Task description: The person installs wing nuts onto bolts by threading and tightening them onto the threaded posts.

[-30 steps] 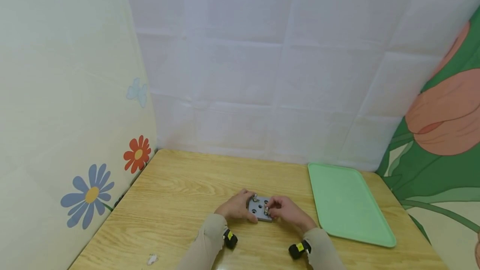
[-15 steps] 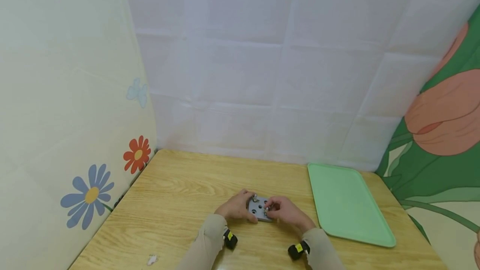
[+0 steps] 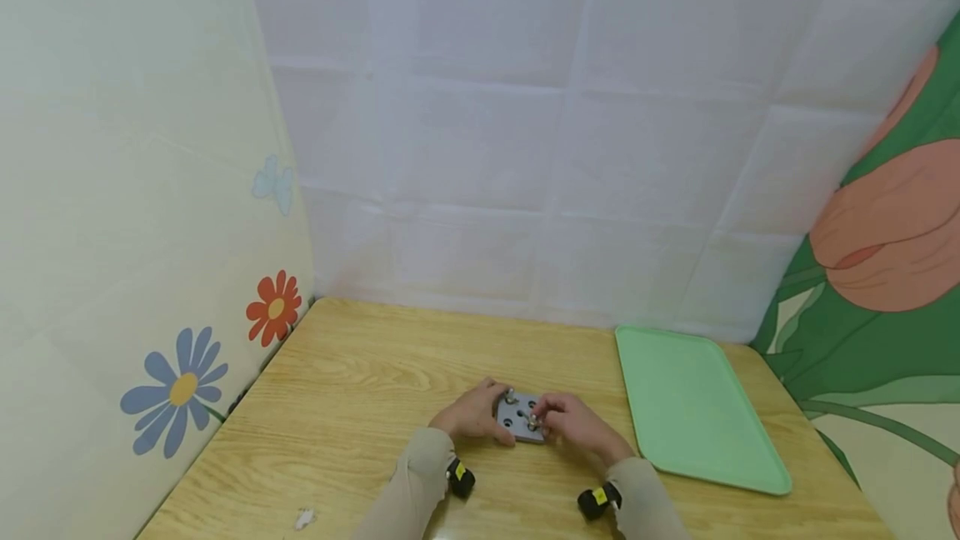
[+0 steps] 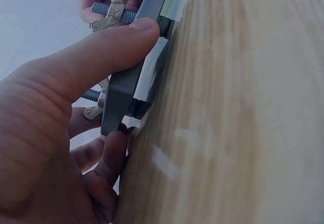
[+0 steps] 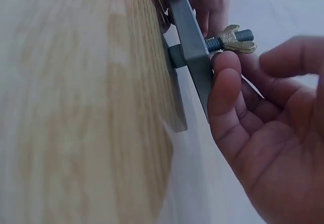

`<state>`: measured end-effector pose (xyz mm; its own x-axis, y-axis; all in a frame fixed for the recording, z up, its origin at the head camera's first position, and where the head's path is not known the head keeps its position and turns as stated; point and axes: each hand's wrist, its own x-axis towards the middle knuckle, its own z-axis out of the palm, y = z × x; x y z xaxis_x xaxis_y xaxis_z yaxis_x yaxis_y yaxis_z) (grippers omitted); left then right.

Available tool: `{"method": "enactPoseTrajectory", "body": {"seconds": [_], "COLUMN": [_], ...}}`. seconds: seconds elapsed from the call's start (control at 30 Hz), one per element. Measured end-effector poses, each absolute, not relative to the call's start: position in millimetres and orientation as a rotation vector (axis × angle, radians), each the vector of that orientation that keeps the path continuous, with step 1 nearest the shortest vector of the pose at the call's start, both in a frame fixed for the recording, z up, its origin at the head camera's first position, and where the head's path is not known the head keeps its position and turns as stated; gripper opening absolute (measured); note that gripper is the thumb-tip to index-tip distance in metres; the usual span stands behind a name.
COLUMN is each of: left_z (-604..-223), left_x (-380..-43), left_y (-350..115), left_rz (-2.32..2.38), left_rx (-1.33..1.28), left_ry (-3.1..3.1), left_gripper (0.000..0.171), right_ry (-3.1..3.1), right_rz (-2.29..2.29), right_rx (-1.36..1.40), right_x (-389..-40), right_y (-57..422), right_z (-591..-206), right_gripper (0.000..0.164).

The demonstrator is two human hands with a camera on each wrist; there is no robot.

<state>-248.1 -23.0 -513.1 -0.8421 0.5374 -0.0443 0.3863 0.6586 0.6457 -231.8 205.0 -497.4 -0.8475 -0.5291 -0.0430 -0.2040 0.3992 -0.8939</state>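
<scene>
In the head view a grey metal plate [image 3: 521, 432] with several holes lies low over the table. My left hand [image 3: 474, 413] grips its left side, thumb along the near edge. My right hand [image 3: 573, 422] is at the near right corner, fingers curled about a brass wing nut [image 5: 238, 41] on a threaded bolt [image 5: 245, 35]. In the right wrist view a blurred digit stands slightly off that nut, while other fingers touch the plate edge. Another wing nut [image 3: 511, 397] sits on a bolt at the far left corner. Dark bolt heads show beneath the plate in the wrist views.
A light green tray [image 3: 701, 415] lies on the right of the wood-grain table [image 3: 375, 398]. A small white scrap [image 3: 303, 518] is near the front left. A white sheet [image 3: 465, 148] hangs behind, with printed flower sheets at both sides.
The fingers of my right hand have shifted slightly around the near wing nut, showing more of it now. My left hand and the plate have stayed in place.
</scene>
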Motion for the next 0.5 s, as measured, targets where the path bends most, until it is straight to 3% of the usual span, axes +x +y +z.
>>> {"method": "enactPoseTrajectory", "body": {"seconds": [0.27, 0.5], "left_z": [-513.8, -512.8], "left_x": [-246.6, -246.6], "left_y": [-22.2, -22.2], "left_rz": [0.954, 0.942], "left_rx": [0.733, 0.721], "left_ry": [2.641, 2.647], "left_gripper": [0.087, 0.086], "right_ry": [2.349, 2.323], "right_rz": [-1.428, -1.457], "right_rx": [-0.604, -0.648], "right_x": [-234.9, -237.9], "right_y": [205.9, 205.2], "right_z": [-505.0, -507.5], "right_gripper": [0.009, 0.023]}}
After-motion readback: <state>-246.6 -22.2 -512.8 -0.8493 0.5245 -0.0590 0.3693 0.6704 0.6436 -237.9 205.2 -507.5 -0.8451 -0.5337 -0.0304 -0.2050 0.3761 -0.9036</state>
